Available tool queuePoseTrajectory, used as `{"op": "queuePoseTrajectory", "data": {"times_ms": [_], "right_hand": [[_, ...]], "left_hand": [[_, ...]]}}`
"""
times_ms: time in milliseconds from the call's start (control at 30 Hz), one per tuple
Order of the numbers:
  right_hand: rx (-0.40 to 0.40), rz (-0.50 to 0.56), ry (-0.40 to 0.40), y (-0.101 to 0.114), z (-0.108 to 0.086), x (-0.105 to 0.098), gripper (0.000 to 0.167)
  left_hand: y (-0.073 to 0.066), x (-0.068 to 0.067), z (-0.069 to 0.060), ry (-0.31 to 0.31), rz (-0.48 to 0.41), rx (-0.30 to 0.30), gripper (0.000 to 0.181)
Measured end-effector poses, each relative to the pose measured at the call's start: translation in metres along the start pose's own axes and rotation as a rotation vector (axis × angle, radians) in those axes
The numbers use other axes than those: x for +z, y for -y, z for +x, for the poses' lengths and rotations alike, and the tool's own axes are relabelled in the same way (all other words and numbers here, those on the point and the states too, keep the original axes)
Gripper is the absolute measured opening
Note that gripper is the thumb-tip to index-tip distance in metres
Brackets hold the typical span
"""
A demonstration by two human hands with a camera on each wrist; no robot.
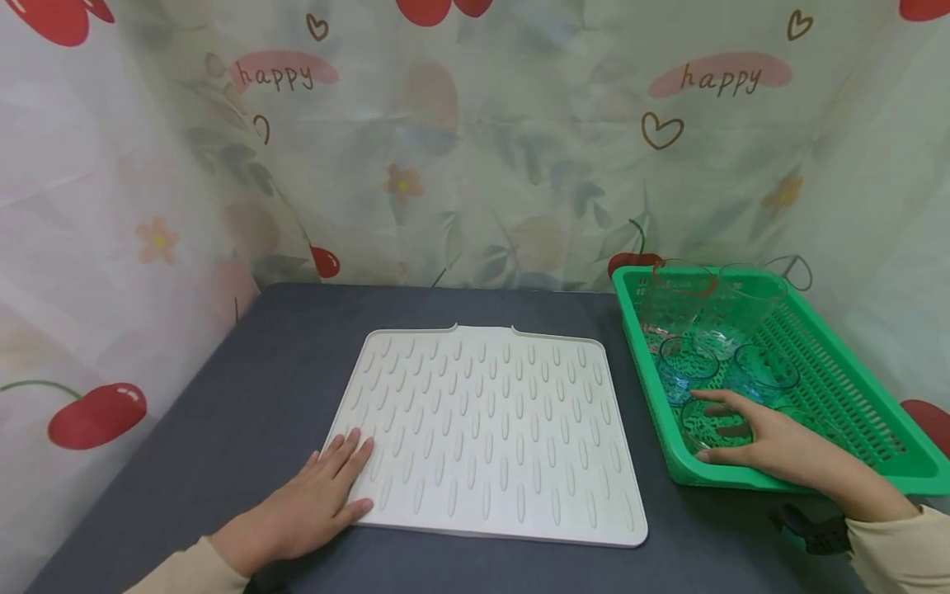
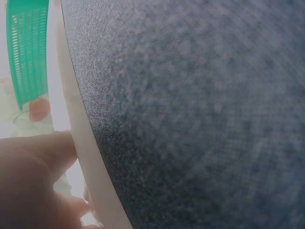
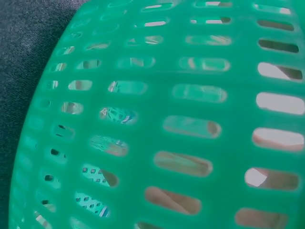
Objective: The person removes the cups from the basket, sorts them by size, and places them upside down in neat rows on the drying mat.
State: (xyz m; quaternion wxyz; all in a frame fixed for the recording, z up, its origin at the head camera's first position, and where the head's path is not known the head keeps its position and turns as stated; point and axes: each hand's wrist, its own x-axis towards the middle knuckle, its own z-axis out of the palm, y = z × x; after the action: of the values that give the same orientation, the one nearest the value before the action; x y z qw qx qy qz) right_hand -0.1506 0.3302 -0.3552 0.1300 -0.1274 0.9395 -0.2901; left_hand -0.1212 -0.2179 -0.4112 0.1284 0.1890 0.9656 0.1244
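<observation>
In the head view, a white board with rows of raised oval ridges [image 1: 493,421] lies flat on the table. My left hand [image 1: 315,495] rests on its lower left edge, fingers extended; the left wrist view shows the hand against the board's pale rim [image 2: 88,148]. My right hand [image 1: 772,441] reaches into a green plastic basket [image 1: 671,450]. Its thumb and forefinger are spread about the rim of a clear drinking glass [image 1: 686,425]; whether they touch it is unclear. In the right wrist view, the basket's slotted wall [image 3: 157,105] hides most of that hand.
Blue-tinted glasses [image 1: 686,371] stand farther back in the basket. Behind them are taller clear ones, including a red-rimmed glass [image 1: 679,297]. The dark grey table [image 1: 282,388] extends left of the board, and a patterned curtain [image 1: 475,165] hangs behind.
</observation>
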Motion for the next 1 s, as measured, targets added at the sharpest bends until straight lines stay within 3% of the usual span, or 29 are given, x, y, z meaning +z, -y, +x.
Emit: {"op": "queuePoseTrajectory", "data": {"times_ms": [200, 433, 667, 833, 933, 1000], "right_hand": [[0.008, -0.012, -0.030, 0.002, -0.001, 0.000, 0.082], [-0.012, -0.013, -0.184, 0.007, -0.008, 0.001, 0.083], [0.000, -0.002, -0.372, 0.016, -0.015, -0.004, 0.078], [-0.044, -0.007, -0.499, 0.033, -0.023, -0.013, 0.080], [-0.089, 0.019, -0.545, 0.047, -0.026, -0.016, 0.082], [-0.126, 0.045, -0.570, 0.058, -0.028, -0.016, 0.082]], "left_hand": [[0.000, 0.000, 0.001, 0.010, -0.006, -0.004, 0.078], [0.002, -0.001, 0.003, 0.024, 0.020, -0.009, 0.080], [-0.003, -0.026, 0.000, -0.002, -0.003, 0.022, 0.069], [-0.016, -0.058, -0.008, -0.079, -0.060, 0.007, 0.068], [-0.029, -0.077, -0.015, -0.186, -0.106, 0.024, 0.069], [-0.038, -0.086, -0.020, -0.282, -0.132, 0.067, 0.065]]}}
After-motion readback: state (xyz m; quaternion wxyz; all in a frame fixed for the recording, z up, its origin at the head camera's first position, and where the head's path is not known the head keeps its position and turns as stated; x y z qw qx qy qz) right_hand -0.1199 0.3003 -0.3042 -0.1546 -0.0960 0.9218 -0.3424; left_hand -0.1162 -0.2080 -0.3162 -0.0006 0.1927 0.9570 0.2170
